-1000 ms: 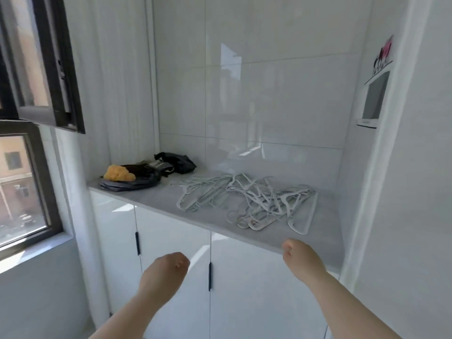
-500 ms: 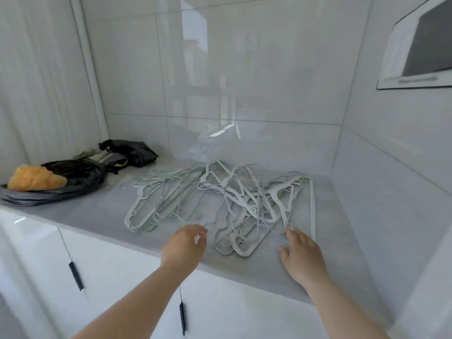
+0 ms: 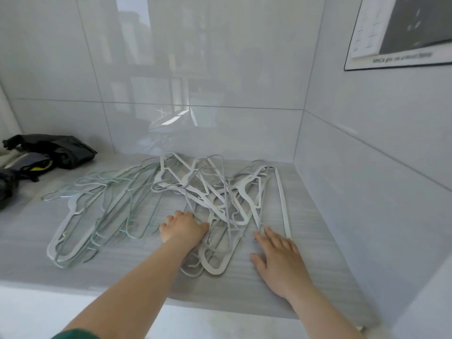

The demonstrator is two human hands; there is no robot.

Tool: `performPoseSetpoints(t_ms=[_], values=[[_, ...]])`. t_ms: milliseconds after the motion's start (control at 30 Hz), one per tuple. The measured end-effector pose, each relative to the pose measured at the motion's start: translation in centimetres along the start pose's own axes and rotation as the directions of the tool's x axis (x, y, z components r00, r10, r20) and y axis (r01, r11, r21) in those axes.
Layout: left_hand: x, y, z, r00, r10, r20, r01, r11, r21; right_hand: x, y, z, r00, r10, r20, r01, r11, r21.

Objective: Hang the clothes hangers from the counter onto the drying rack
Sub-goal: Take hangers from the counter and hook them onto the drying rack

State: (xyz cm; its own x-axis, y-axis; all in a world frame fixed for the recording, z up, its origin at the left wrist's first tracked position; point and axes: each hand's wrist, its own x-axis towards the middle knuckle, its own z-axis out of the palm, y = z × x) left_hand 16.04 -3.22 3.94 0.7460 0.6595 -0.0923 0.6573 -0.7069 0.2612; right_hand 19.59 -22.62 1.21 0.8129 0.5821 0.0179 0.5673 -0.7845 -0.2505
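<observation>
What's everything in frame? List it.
white hangers: many, tangled, white-grey, centre-right of counter
wire hangers: several, pale green, left of the white heap, overlapping it
counter: one, grey streaked, bearing all of it
black bags: at least two, far left on counter
wall panel: one, dark with black frame, right wall, upper right
tiled wall: glossy white, behind the counter
left hand: on the white heap, fingers bent, grip unclear
right hand: flat on counter, fingertips at the heap's right edge

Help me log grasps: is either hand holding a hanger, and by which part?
Right hand lies flat, holding nothing. Left hand curls fingers onto the hanger pile; grip cannot be told.
</observation>
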Motion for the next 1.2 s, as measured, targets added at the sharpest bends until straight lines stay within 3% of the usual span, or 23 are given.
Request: performPoseSetpoints(t_ms=[167,300,333,400,433,600,800,1033,1133,1200], values=[[0.2,-0.1,0.0,0.997,-0.033,-0.071,0.025,0.994,-0.110,-0.1,-0.1,-0.1,1.000,0.007,0.003,-0.007,1.000,0.010],[0.5,0.2,-0.5,0.992,-0.060,-0.107,0.018,0.936,-0.352,-0.1,-0.1,0.0,1.000,0.008,-0.004,-0.008,1.000,0.009],[0.6,0.4,-0.8,0.994,-0.044,-0.097,-0.011,0.864,-0.504,-0.2,-0.1,0.0,1.000,0.010,-0.005,-0.010,1.000,0.007],[0.3,0.7,-1.8,1.000,-0.005,-0.015,-0.010,0.582,-0.813,-0.2,-0.1,0.0,1.000,0.011,-0.008,-0.011,1.000,0.006],[0.2,0.8,-2.3,1.000,-0.001,0.030,0.027,0.461,-0.887,-0.3,-0.1,0.0,1.000,0.010,-0.011,-0.010,1.000,0.010],[-1.1,0.4,-3.8,0.996,0.050,0.072,0.057,0.257,-0.965,-0.3,-0.2,0.0,1.000,0.002,-0.022,-0.002,1.000,0.012],[-2.2,-1.1,-5.2,0.997,0.061,0.054,0.040,0.209,-0.977,-0.3,-0.2,0.2,1.000,-0.007,-0.028,0.007,1.000,0.011],[-4.9,-2.4,-8.0,0.994,0.095,-0.051,-0.072,0.232,-0.970,-0.3,0.3,0.0,0.998,-0.025,-0.058,0.026,1.000,0.012],[-7.4,-3.1,-9.6,0.990,0.100,-0.097,-0.120,0.270,-0.955,-0.4,0.4,0.2,0.990,-0.063,-0.127,0.063,0.998,-0.002],[-9.5,-3.9,-10.6,0.988,0.093,-0.127,-0.149,0.289,-0.946,-0.6,0.1,0.4,0.947,-0.100,-0.306,0.109,0.994,0.013]])
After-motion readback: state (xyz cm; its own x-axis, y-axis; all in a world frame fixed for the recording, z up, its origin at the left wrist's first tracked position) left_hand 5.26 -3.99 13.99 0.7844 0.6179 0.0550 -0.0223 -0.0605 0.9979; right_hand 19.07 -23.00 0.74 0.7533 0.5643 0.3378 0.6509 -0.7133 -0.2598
